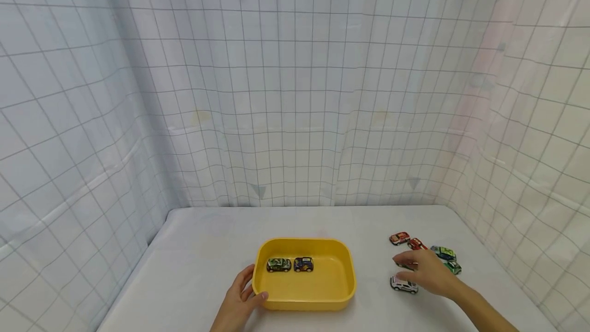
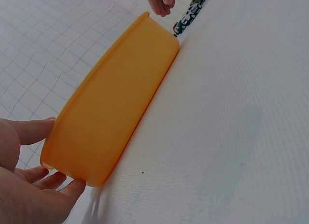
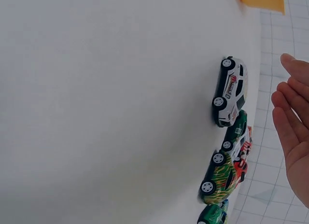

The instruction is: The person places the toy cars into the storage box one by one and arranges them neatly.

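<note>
My left hand (image 1: pixel 239 298) holds a yellow plastic box (image 1: pixel 306 305) at its near left corner, thumb and fingers against the wall and rim. Inside the box, a green patterned toy car (image 1: pixel 278 265) stands beside a dark blue toy car (image 1: pixel 303 264). Over on the right, my right hand (image 1: pixel 426 273) hovers above a group of toy cars with nothing in its fingers. Nearest to it is a white toy car (image 3: pixel 231 91), in front of a green one (image 3: pixel 235 130). In the head view the hand partly covers one of the cars.
Behind the hand lie an orange-red car (image 1: pixel 399 238), a red car (image 1: pixel 417 244), a blue-green car (image 1: pixel 443 253) and a green car (image 1: pixel 453 267). The white table (image 1: pixel 203 250) is bordered by checked curtains (image 1: pixel 295 117) at the back and sides.
</note>
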### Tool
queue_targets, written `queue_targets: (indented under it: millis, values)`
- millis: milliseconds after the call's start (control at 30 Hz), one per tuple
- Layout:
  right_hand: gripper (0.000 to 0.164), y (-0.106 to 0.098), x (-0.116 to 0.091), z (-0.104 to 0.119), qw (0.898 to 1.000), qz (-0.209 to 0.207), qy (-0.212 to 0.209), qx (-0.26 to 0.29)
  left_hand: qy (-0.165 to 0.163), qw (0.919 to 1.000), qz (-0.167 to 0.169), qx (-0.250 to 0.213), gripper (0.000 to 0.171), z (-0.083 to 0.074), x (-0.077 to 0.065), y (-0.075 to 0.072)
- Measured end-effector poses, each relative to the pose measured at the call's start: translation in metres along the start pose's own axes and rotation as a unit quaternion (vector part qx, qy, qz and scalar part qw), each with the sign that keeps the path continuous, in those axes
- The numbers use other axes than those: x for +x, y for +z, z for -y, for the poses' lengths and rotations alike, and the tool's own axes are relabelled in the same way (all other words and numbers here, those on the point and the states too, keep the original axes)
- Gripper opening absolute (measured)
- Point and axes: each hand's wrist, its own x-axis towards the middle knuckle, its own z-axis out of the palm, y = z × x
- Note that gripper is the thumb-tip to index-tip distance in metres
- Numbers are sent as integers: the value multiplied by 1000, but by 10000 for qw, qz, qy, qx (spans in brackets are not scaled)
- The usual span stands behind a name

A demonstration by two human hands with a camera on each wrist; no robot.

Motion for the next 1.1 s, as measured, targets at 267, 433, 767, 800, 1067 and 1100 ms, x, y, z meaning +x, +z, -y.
queue_targets:
  millis: [267,433,767,800,1067,1100]
  values:
    - [34,3,-15,-15,9995,-37,-3,-316,0,10000,23,-19,96,-1,-1,0]
    - [36,7,-18,-24,9991,-26,94,-407,11,10000,29,-21,96,-1,-2,-1]
    - [37,19,-18,-43,9972,100,293,-677,7,10000,20,-18,95,0,-1,0]
    - [36,20,-18,-44,9972,78,354,-649,16,10000,28,-19,95,0,-1,-1]
    - [33,19,-16,-40,9965,84,623,-546,14,10000,36,-46,94,0,0,-1]
    - [33,19,-16,-40,9964,96,656,-536,16,10000,30,-44,94,0,-1,-1]
